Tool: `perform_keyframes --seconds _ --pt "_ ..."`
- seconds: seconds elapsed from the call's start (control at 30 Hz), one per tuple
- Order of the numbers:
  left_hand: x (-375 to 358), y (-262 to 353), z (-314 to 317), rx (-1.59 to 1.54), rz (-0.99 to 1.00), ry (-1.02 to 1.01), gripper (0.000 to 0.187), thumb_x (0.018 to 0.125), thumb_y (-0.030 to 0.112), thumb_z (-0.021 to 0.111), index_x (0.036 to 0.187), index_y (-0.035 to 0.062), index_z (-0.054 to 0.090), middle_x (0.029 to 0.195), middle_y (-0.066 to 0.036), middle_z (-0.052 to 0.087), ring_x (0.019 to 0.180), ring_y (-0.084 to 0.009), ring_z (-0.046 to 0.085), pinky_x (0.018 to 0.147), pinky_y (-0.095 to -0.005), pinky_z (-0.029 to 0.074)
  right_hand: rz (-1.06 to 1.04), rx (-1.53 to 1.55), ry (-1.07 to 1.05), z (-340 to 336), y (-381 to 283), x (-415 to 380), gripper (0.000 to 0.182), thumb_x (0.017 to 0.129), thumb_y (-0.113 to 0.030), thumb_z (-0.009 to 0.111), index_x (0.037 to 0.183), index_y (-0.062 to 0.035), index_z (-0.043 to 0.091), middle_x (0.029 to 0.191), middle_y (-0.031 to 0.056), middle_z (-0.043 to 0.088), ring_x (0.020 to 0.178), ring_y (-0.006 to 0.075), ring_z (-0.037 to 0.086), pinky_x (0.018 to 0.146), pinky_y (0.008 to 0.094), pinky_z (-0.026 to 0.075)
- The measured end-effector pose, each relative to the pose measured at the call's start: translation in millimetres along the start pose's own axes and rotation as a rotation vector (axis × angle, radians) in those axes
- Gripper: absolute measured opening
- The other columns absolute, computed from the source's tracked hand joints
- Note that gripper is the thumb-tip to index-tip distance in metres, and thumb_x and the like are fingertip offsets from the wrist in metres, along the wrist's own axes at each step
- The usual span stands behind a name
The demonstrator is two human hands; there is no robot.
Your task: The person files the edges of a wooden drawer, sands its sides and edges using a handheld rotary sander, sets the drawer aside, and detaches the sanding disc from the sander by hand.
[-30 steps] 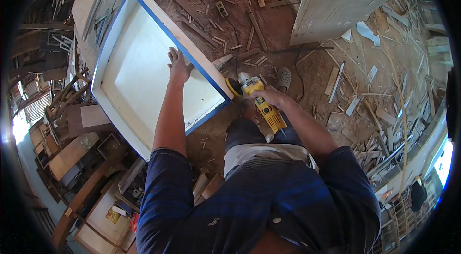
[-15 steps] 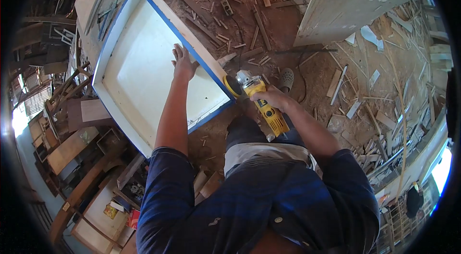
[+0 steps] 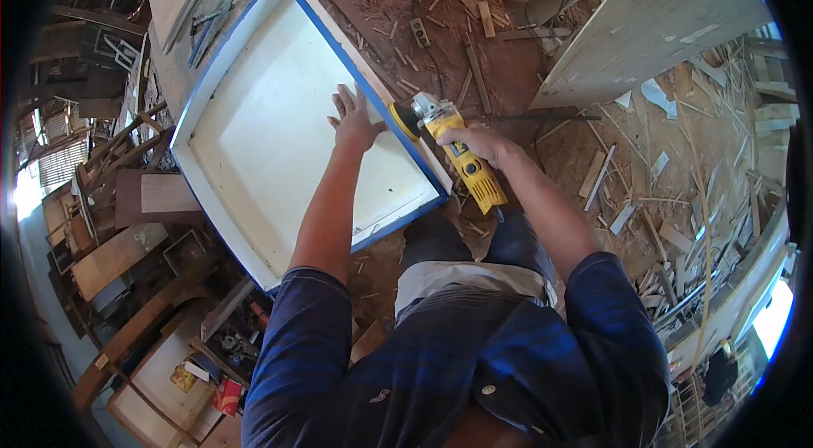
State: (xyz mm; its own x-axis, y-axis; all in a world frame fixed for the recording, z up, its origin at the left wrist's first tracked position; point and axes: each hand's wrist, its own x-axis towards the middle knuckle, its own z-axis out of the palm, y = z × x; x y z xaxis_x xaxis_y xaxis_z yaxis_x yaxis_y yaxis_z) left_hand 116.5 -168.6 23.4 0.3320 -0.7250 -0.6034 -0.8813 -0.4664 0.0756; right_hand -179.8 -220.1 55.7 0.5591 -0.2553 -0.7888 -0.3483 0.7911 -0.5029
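My right hand (image 3: 481, 146) is wrapped around the body of a yellow angle grinder (image 3: 474, 177). The grinder's yellow disc (image 3: 404, 121) is at the outer right side of a shallow white wooden box (image 3: 279, 135) with blue-edged rims, and appears to touch it. Inside the box, near that same side wall, my left hand (image 3: 356, 124) has its fingers spread, the thumb reaching toward the wall. Whether its palm presses on the panel is hard to tell.
A large plywood sheet (image 3: 644, 24) stands at the upper right. Wood offcuts (image 3: 487, 18) and a socket box (image 3: 419, 32) with a cable lie on the dirt floor. Pliers-like tools (image 3: 203, 31) rest beyond the box. Timber pieces (image 3: 118, 257) are piled at left.
The grinder has moved along the box's right side, away from the near corner. My left hand's fingers are spread wider. The whole view has shifted slightly.
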Motion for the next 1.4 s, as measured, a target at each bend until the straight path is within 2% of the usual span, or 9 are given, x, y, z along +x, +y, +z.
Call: perform_keyframes --seconds 0.23,0.4,0.5,0.73,0.83,1.07,1.17,1.4 --pt "-7 -2 -2 -0.052 0.016 0.027 0.137 0.079 0.05 0.09 0.173 0.0172 -0.003 0.177 -0.027 -0.007 0.164 -0.0476 -0.003 0.12 -0.0773 0.023 -0.011 0.01 0.004 17 -45 33 0.047 0.083 -0.04 0.08 0.108 -0.0005 0.074 0.083 0.0095 0.073 0.063 0.0179 0.069 0.059 0.0322 0.057" --pt "-3 -2 -2 -0.043 0.006 0.006 0.135 0.08 0.05 0.089 0.173 0.0159 -0.002 0.177 -0.028 -0.007 0.164 -0.0489 -0.003 0.12 -0.0782 0.021 -0.027 -0.006 -0.017 19 -77 67 0.044 0.085 -0.039 0.079 0.105 0.0001 0.073 0.082 0.0107 0.073 0.063 0.02 0.072 0.058 0.0332 0.06" --pt "-2 -3 -4 -0.073 -0.005 -0.005 0.128 0.082 0.04 0.09 0.173 0.0173 0.003 0.176 -0.029 -0.01 0.163 -0.0492 -0.006 0.121 -0.0777 0.021 -0.007 0.003 -0.054 19 -101 84 0.045 0.085 -0.039 0.079 0.104 0.0015 0.072 0.081 0.0117 0.073 0.064 0.0216 0.073 0.058 0.0349 0.061" --pt "-2 1 -14 -0.062 -0.031 -0.052 0.127 0.083 0.038 0.089 0.173 0.0162 0.002 0.176 -0.028 -0.011 0.163 -0.0493 -0.006 0.122 -0.0779 0.019 0.003 -0.004 -0.098 24 -141 121 0.044 0.085 -0.037 0.079 0.101 0.0028 0.071 0.079 0.0125 0.072 0.063 0.0225 0.073 0.059 0.0365 0.062" --pt "1 -1 -12 -0.042 -0.041 -0.073 0.133 0.081 0.049 0.088 0.173 0.016 -0.002 0.177 -0.027 -0.01 0.164 -0.0478 -0.006 0.123 -0.0774 0.015 -0.035 -0.018 -0.085 27 -158 141 0.043 0.088 -0.038 0.077 0.103 0.0018 0.071 0.08 0.0138 0.074 0.064 0.0245 0.074 0.061 0.0378 0.062" --pt "9 -5 -11 -0.03 -0.04 -0.052 0.134 0.079 0.052 0.087 0.173 0.016 0.0 0.177 -0.029 -0.008 0.163 -0.0499 -0.004 0.122 -0.079 0.015 -0.07 0.013 -0.129 42 -220 183 0.038 0.089 -0.039 0.076 0.099 -0.0021 0.069 0.079 0.013 0.073 0.064 0.0228 0.073 0.06 0.0376 0.063" --pt "8 -6 -5 -0.044 -0.033 -0.047 0.135 0.078 0.053 0.087 0.173 0.0163 -0.001 0.177 -0.029 -0.008 0.163 -0.0514 -0.005 0.121 -0.0801 0.014 -0.072 0.008 -0.154 44 -243 204 0.043 0.087 -0.036 0.078 0.108 0.0 0.066 0.079 0.0137 0.072 0.064 0.0234 0.073 0.061 0.0372 0.062" --pt "13 -8 -4 -0.052 -0.023 -0.048 0.136 0.078 0.054 0.087 0.173 0.0163 -0.003 0.176 -0.031 -0.007 0.162 -0.053 -0.004 0.12 -0.0818 0.013 -0.069 -0.005 -0.144 46 -276 249 0.043 0.087 -0.04 0.076 0.099 0.0005 0.068 0.08 0.0151 0.073 0.064 0.0251 0.073 0.063 0.0383 0.063"
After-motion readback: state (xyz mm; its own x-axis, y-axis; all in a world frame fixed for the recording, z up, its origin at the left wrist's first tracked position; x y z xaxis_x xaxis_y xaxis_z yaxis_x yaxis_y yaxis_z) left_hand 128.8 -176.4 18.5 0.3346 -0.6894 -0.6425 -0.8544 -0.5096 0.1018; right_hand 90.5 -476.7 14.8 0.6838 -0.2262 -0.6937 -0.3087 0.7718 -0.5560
